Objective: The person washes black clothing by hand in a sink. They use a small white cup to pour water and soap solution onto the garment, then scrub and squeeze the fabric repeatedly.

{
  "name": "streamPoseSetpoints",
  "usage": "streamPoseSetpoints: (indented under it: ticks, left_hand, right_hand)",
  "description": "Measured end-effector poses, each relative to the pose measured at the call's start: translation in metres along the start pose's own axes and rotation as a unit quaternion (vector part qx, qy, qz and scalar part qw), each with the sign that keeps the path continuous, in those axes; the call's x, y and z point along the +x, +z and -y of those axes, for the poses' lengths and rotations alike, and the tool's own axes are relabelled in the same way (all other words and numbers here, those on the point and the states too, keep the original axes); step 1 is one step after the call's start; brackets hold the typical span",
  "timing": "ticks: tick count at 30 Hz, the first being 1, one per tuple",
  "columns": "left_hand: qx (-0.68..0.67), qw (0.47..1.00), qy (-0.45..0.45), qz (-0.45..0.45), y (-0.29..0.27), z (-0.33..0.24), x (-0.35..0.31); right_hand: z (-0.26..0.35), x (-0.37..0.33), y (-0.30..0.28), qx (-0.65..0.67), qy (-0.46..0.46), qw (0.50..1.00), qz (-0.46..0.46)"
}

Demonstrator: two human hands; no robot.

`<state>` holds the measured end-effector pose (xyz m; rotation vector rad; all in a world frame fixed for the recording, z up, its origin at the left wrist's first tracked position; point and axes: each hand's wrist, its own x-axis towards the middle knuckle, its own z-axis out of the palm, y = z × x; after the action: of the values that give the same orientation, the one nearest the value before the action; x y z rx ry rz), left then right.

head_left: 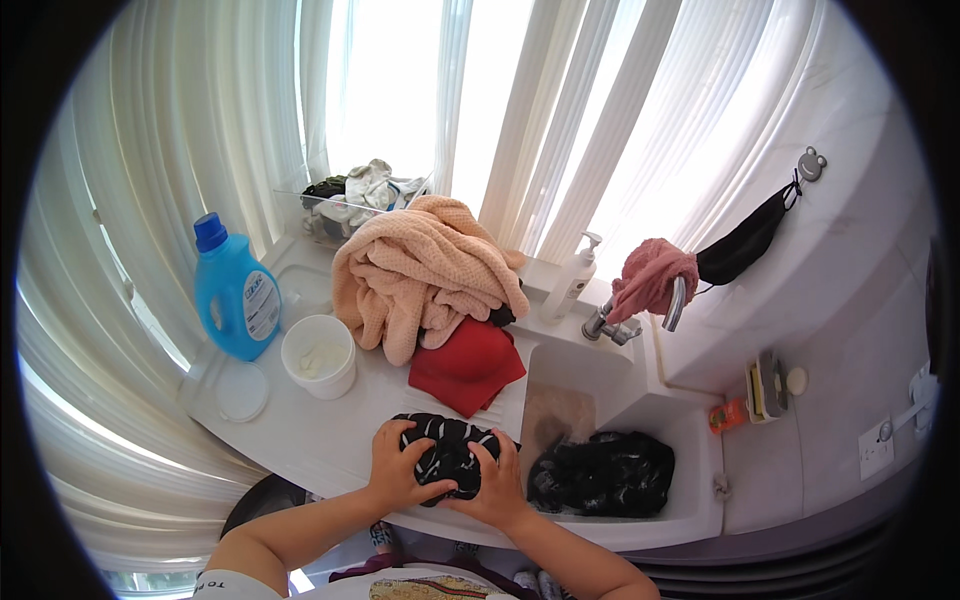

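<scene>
Between my two hands is a bunched black cloth with white marks (449, 448), pressed against the counter left of the basin. My left hand (402, 467) grips its left side, fingers curled round the fabric. On its right side my right hand (495, 480) closes in the same way. Just beyond the cloth lies a folded red garment (467, 368), with a heaped peach towel (425, 270) behind it. Dark wet fabric with some suds (605, 475) sits in the sink basin (690, 480), to the right of my right hand.
A blue detergent bottle (236, 290), a white tub (318, 358) and its round lid (242, 391) stand at left. Behind the towel is a clear bin of clothes (365, 195). A pump bottle (572, 280) and a faucet (675, 305) draped with a pink cloth (655, 278) are beside the sink.
</scene>
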<state>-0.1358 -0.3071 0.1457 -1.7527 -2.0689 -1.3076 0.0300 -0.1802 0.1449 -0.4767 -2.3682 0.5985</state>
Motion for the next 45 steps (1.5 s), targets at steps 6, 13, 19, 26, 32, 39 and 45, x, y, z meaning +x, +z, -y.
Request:
streamPoseSetpoints:
  ticks: [6,13,19,26,32,39,45]
  left_hand:
    - [0.077,0.963,-0.256,0.025,0.047,0.039,0.086]
    - [-0.022,0.998,-0.023,-0.045,0.008,0.004,0.011]
    - [0.041,0.995,-0.072,-0.049,0.048,0.037,0.044]
    - [0.034,0.969,-0.195,0.145,0.028,0.036,0.058]
    - [0.035,0.998,0.026,0.05,0.008,0.007,-0.01]
    - [0.055,0.991,-0.112,0.049,0.045,0.05,0.09]
    - [-0.03,0.997,0.068,0.019,-0.002,-0.006,-0.01]
  right_hand:
    - [-0.047,0.087,0.018,0.055,0.179,0.982,0.037]
    - [0.005,0.007,-0.013,-0.005,-0.011,1.0,-0.029]
    - [-0.027,0.05,0.02,-0.027,0.026,0.997,-0.065]
    - [-0.017,0.072,-0.006,0.193,0.231,0.937,0.179]
    - [-0.005,-0.004,0.001,-0.036,-0.088,0.995,-0.036]
    - [-0.052,0.085,0.019,0.045,0.106,0.993,-0.003]
    - [0.019,-0.006,-0.022,-0.045,-0.086,0.995,0.016]
